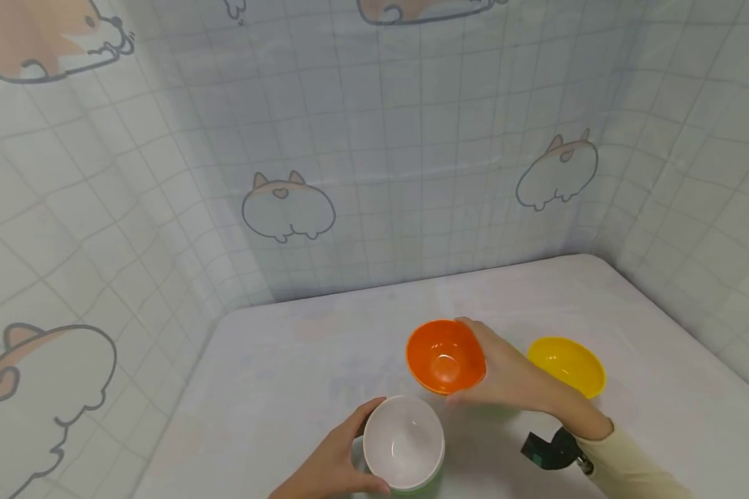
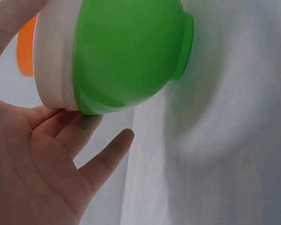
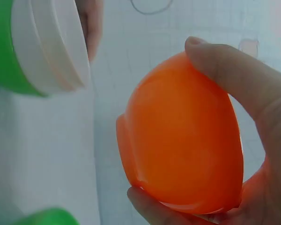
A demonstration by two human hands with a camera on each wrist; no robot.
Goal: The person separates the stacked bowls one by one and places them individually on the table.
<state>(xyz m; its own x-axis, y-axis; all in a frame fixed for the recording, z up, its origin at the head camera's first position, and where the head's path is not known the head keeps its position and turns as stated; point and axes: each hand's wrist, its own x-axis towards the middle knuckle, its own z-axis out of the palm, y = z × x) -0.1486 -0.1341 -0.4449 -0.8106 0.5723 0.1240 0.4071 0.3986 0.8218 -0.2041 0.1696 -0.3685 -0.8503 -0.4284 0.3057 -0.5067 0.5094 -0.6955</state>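
Note:
My left hand (image 1: pixel 333 457) grips a nested stack of bowls by its side, thumb and fingers spread round it. On top, a white bowl (image 1: pixel 404 443) faces up, with a second white edge below its rim; underneath is a green bowl (image 2: pixel 131 51), its foot close to the table in the left wrist view. My right hand (image 1: pixel 508 374) holds an orange bowl (image 1: pixel 443 357) between thumb and fingers, tilted and raised, just behind and right of the stack. In the right wrist view the orange bowl's outer side and foot ring show.
A yellow bowl (image 1: pixel 568 366) stands on the white table (image 1: pixel 299 367), right of my right forearm. A blurred green object (image 3: pixel 49 218) shows at the lower left of the right wrist view, mostly hidden by my right hand in the head view. Patterned curtains (image 1: pixel 412 173) surround the table.

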